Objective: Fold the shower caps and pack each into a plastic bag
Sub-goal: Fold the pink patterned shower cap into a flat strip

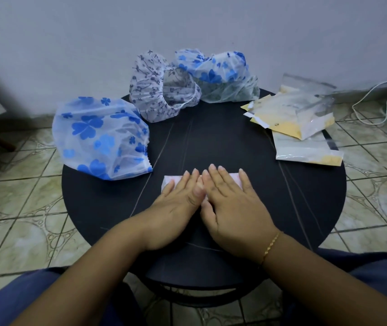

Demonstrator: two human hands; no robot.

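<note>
Flat-palmed, your left hand point(177, 203) and right hand point(231, 208) press the folded shower cap point(169, 181) at the table's point(107, 203) near centre, fingers straight, gripping nothing.
It looks thin, light, slippery and springy: pinch its folded edges, then reach for the plastic bags point(298, 118) far right.

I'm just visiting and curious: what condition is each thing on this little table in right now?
Folded cap: flattened, pressed under both hands.
Left hand: open, flat on it.
Right hand: open, flat on it.
Blue clover cap: unfolded, puffed.
Grey floral cap: unfolded, opening showing.
Far blue cap: unfolded, crumpled.
Plastic bags: stacked loosely.
</note>
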